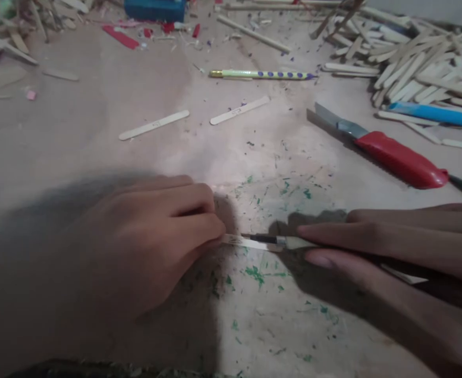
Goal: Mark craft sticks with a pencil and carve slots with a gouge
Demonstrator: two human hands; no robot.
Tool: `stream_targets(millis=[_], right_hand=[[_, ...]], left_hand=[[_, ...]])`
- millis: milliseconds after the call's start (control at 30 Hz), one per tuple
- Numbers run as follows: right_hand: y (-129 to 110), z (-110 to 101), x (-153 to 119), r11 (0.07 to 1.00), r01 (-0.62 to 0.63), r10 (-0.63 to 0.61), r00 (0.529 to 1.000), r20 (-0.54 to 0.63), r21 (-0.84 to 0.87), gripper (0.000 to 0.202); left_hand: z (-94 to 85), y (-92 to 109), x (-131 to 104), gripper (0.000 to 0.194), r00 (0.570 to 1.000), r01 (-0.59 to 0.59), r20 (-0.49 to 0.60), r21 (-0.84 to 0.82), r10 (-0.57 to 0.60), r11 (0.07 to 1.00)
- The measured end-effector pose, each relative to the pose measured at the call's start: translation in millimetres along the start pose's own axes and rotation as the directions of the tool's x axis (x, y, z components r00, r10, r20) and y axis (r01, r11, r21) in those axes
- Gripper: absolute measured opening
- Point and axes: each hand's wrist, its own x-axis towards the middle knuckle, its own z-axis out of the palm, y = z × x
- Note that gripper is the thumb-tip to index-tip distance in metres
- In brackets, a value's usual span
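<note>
My left hand (152, 236) presses its fingertips down on the left end of a pale wooden stick (250, 242) that lies flat on the floor. My right hand (392, 247) comes in from the right and grips a small cutter (290, 242), whose dark blade rests across the stick. The cutter's handle is mostly hidden under my fingers.
Two loose sticks (154, 125) (239, 109) lie further back, with a dotted pencil (260, 74) behind them. A red-handled knife (388, 153) and a blue pen (436, 113) sit at the right beside a heap of sticks (412, 63). A blue box (155, 9) stands at the far edge.
</note>
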Motion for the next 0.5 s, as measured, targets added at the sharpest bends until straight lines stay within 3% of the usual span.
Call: stream_targets(millis=[333, 500], right_hand=[[-1.0, 7.0, -3.5, 1.0, 0.017, -0.018, 1.0, -0.011, -0.026, 0.024], [-3.0, 1.4, -5.6, 0.999, 0.039, -0.038, 0.999, 0.007, -0.028, 0.022]], left_hand=[[-0.3, -1.5, 0.2, 0.035, 0.999, -0.05, -0.012, 0.02, 0.051, 0.999], [1.0, 6.1, -7.2, 0.029, 1.0, -0.027, -0.012, -0.068, 0.026, 0.997]])
